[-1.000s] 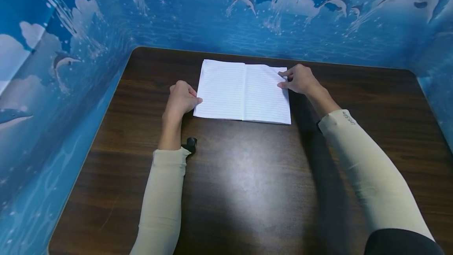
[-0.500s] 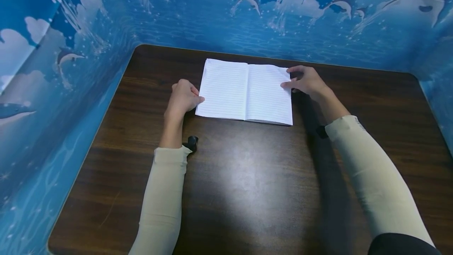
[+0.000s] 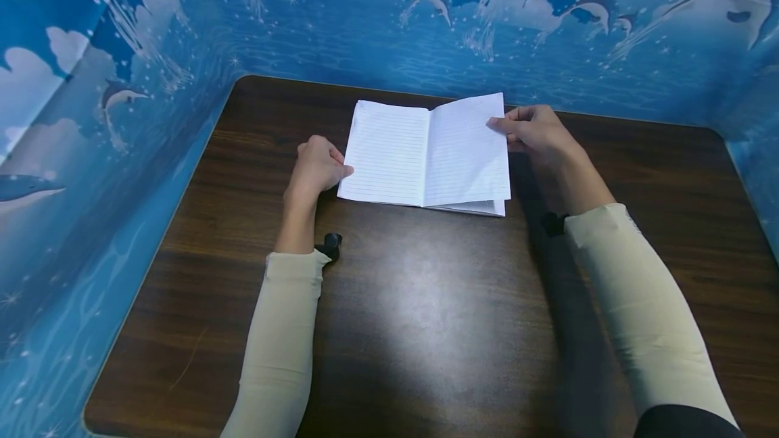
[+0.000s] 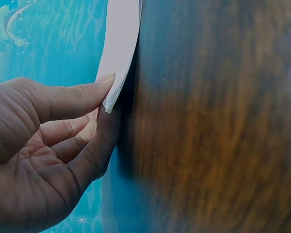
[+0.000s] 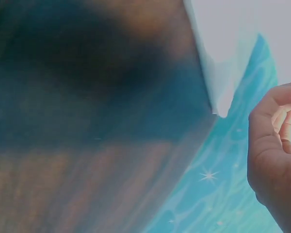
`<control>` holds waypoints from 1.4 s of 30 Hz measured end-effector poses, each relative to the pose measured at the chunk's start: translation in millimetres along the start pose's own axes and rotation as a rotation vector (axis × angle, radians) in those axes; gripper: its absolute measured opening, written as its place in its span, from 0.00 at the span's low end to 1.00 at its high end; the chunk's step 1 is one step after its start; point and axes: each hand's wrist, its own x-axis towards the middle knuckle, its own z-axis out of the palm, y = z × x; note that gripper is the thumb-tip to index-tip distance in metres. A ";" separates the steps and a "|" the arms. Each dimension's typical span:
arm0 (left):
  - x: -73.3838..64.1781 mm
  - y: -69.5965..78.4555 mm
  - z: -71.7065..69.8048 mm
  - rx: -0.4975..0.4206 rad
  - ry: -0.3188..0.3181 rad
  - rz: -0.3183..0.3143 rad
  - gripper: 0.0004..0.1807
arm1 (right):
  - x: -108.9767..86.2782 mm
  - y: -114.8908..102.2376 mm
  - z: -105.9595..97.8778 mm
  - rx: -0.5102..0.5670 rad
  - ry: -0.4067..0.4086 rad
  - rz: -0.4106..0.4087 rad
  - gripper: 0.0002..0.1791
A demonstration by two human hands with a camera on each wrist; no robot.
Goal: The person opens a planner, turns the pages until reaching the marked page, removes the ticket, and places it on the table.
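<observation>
An open notebook (image 3: 389, 151) with lined white pages lies near the far edge of the table. My left hand (image 3: 314, 167) pinches its left edge, thumb on top of the pages and fingers beneath, as the left wrist view shows at the corner of the paper stack (image 4: 117, 58). With thumb and fingers my right hand (image 3: 540, 132) holds the outer edge of a right-hand page (image 3: 465, 147), which is lifted at an angle above the pages under it. In the right wrist view my right hand (image 5: 274, 141) is partly cut off at the frame's edge, beside the raised paper.
The dark wood-grain table (image 3: 389, 330) has rounded corners. A blue curtain (image 3: 341, 39) printed with dolphins and clouds surrounds its back and sides. A small black device (image 3: 329, 246) sits at the left wrist, another (image 3: 552, 224) at the right.
My right hand has taken hold of a right-hand page and raised it off the pages below. My left hand keeps its pinch on the notebook's left edge.
</observation>
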 end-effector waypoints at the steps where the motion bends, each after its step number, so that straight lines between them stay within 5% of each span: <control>1: -0.2 -0.1 -0.3 -0.001 -0.001 0.000 0.09 | -0.9 -3.1 0.2 0.003 -0.001 -0.002 0.29; 22: 3.4 -2.7 -1.5 -0.014 0.001 0.012 0.08 | -16.3 -89.8 39.5 0.119 -0.057 -0.162 0.20; 33: 3.6 -3.6 -1.8 0.003 -0.002 0.027 0.08 | -10.0 -126.2 87.3 0.126 -0.168 -0.254 0.15; 42: 4.4 -5.2 -4.3 0.011 -0.017 0.029 0.07 | 8.6 -141.0 134.1 0.109 -0.169 -0.208 0.16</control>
